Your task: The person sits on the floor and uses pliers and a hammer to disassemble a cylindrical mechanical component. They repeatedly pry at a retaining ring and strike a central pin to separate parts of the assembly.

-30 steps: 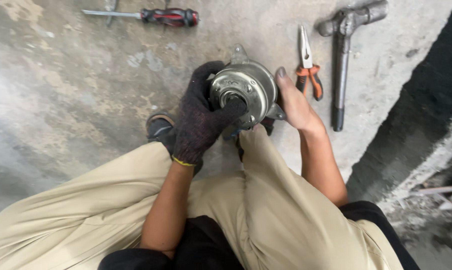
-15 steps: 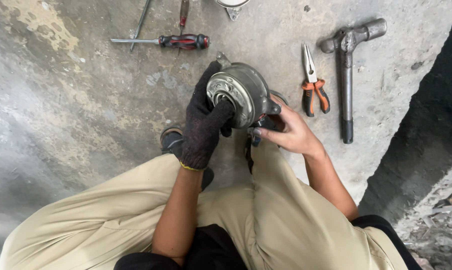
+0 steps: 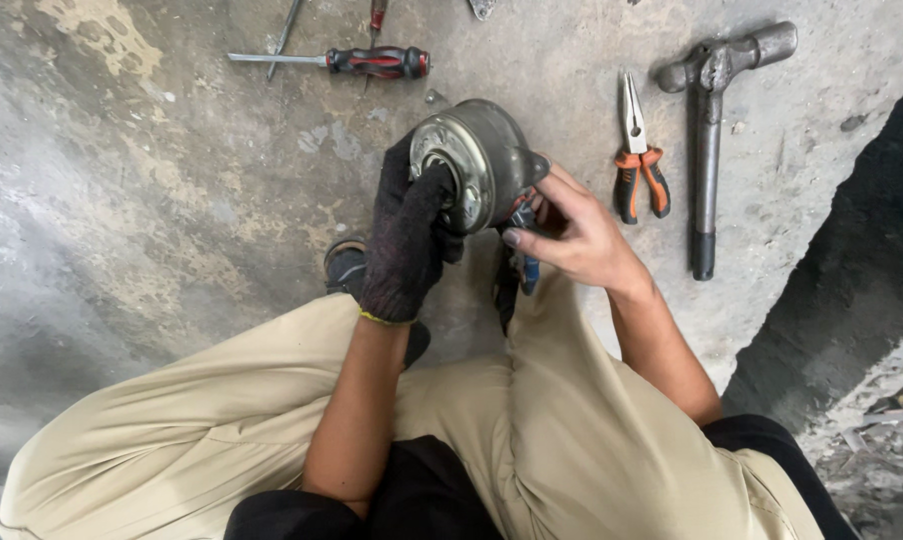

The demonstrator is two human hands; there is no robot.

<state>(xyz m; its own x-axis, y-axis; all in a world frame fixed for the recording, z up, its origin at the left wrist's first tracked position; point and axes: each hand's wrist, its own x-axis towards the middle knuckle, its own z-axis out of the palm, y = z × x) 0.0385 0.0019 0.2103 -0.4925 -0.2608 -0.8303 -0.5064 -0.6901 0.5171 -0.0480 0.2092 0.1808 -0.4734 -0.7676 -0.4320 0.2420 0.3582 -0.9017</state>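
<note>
Two hands are gripping one round metal motor: gloved left hand clasping its face, bare right hand pinching its wires. One pliers lying at three o'clock, one screwdriver at eleven.

Dark knit glove on left hand, right hand bare; khaki trousers

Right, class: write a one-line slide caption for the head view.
Gloved left hand and bare right hand grip a round metal motor housing above the concrete floor.

Motor housing: dull grey metal, worn. Left hand: dark knitted cloth glove. Floor: rough, stained concrete.
</note>
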